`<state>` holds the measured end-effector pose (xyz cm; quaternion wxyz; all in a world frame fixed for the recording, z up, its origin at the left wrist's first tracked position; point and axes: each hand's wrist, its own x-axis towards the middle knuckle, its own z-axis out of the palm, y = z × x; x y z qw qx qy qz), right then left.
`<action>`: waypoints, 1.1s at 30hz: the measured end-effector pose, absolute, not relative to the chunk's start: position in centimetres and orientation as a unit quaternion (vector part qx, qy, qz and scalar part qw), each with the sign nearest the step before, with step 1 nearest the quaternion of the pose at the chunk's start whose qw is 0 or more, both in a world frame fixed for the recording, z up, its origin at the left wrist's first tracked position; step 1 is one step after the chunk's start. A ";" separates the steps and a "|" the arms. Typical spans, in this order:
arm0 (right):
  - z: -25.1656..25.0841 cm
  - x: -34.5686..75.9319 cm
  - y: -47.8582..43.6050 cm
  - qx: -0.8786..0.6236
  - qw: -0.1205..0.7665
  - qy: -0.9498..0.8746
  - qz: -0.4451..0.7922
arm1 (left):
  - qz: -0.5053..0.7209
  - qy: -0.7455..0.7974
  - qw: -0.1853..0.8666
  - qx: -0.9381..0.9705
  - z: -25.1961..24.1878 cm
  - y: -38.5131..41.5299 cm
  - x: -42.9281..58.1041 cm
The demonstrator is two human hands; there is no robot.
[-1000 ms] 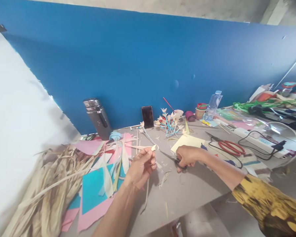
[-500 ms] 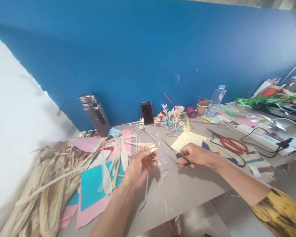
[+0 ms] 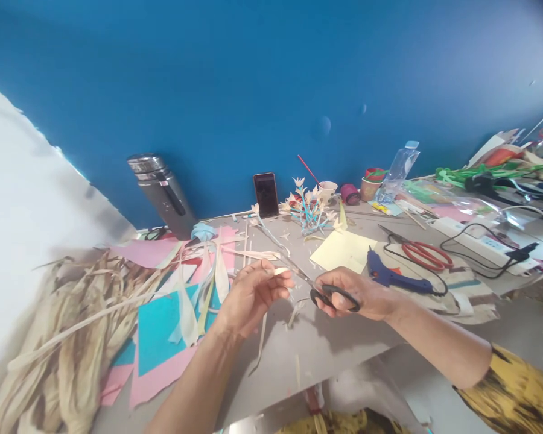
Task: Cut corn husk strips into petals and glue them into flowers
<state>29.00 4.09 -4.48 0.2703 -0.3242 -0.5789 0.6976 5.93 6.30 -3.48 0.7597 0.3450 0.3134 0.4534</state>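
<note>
My left hand (image 3: 253, 296) pinches a small pale piece of corn husk (image 3: 280, 271) between thumb and fingers. In my right hand (image 3: 344, 292) is a pair of black-handled scissors (image 3: 304, 277), its blades pointing up and left, close to the husk piece. My fingers are in the handle loops. A thin pale strip (image 3: 260, 343) hangs below my left hand. Small husk scraps (image 3: 295, 313) lie on the grey table (image 3: 326, 355) beneath. Behind my hands stands a cluster of husk flowers on blue stems (image 3: 310, 211), and a single-stem flower (image 3: 266, 229) lies beside it.
Dried corn husks (image 3: 72, 343) pile up at left beside blue paper (image 3: 158, 331) and a grey thermos (image 3: 163, 196). A phone (image 3: 266, 194) leans on the wall. At right lie a blue glue gun (image 3: 398, 277), red-handled scissors (image 3: 428, 256) and a power strip (image 3: 484, 244).
My right hand has brought the scissors left and turned them, so the blades are now near the piece in my left hand. The view has shifted slightly, showing more of the glue gun.
</note>
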 end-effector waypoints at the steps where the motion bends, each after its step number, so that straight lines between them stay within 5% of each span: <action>1: -4.5 29.0 4.1 -0.327 0.266 -0.583 0.695 | 0.451 0.311 0.761 0.347 -3.4 6.3 5.9; 33: -4.6 29.5 3.9 -0.337 0.258 -0.591 0.685 | 0.426 0.287 0.768 0.382 -3.5 6.3 5.7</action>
